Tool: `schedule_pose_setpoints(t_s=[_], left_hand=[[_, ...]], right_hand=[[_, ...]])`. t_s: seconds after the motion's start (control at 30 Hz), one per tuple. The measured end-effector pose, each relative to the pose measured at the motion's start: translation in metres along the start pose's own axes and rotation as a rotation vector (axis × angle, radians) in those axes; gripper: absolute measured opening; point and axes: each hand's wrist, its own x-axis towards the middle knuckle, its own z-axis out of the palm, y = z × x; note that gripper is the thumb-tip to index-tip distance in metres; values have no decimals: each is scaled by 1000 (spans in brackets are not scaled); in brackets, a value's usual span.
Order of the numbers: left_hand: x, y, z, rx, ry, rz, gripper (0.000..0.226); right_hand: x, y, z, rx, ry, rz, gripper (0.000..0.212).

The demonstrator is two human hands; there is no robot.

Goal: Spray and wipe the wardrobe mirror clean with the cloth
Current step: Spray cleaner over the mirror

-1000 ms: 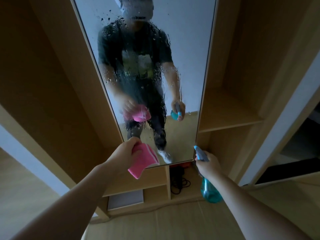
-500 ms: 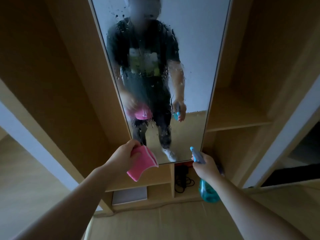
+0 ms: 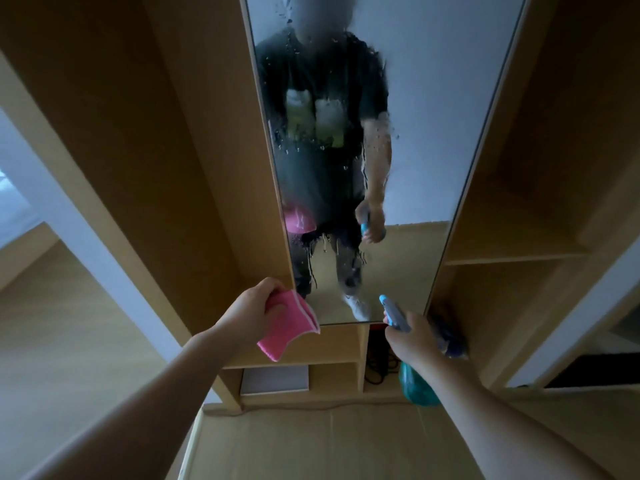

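The tall wardrobe mirror [image 3: 426, 109] stands upright between wooden panels, its middle and left side wet with droplets and streaks. My left hand [image 3: 251, 311] grips a folded pink cloth [image 3: 287, 325] just below the mirror's lower left corner, a little off the glass. My right hand [image 3: 414, 341] holds a teal spray bottle [image 3: 415, 386] by its blue trigger head [image 3: 393, 311], nozzle aimed at the mirror's lower right part. The reflection shows a person holding both items.
Open wooden shelves [image 3: 512, 259] flank the mirror on the right. Low compartments under the mirror hold a white box [image 3: 273, 379] and black cables [image 3: 379, 367]. A dark purple object [image 3: 450, 337] sits in the right lower compartment. Light wooden floor [image 3: 329, 445] lies below.
The view has swung left, so the mirror sits further right in frame. Both hands keep their grips and stay low in front of the mirror's bottom edge.
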Motion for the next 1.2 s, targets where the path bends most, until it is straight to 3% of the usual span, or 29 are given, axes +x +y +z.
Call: schedule_pose_setpoints(t_s=[0.1,0.3,0.53,0.73,1.2], left_hand=[[-4,-6,-4,9,12,-6,20],[-11,-16,-10,15,17,-30,21],[-14,-27,-10,19,9,-24,20],[-16,-35,-2,20,-24,-27,19],[-5,-52,35,62,-165,17,17]], right_hand=[[-3,-8,11,13,-43,-6,26],[-2,-21,33,37,-112,-73,24],[-4,-23,48,10,-82,-140,9],[-13,-12,58,93,-150,-44,28],[-8,32,106,96,-114,69,32]])
